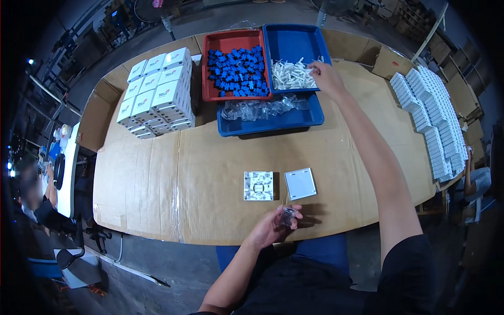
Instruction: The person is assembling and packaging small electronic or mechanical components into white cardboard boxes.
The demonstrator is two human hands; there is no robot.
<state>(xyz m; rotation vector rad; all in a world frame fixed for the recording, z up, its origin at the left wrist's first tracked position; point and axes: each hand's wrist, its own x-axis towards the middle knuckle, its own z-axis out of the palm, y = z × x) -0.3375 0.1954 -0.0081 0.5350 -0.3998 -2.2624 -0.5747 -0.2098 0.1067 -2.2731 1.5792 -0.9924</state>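
My left hand (269, 228) is at the near edge of the table, fingers closed round a small clear plastic piece (288, 216), perhaps a little bag. Just beyond it lie an open white box (258, 186) with a grey-patterned insert and, to its right, a white square lid (301, 183). My right hand (329, 80) reaches far forward over the right edge of a blue tray (294, 38). Its fingertips are pinched together at the pile of small white stick-like parts (291, 75); what is between them is too small to make out.
A red tray (231, 38) of small blue parts stands left of the blue one. Clear plastic bags (262, 107) lie in a lower blue tray (273, 126). White boxes are stacked at left (157, 94) and right (428, 121). Cardboard walls border the table; people sit at both sides.
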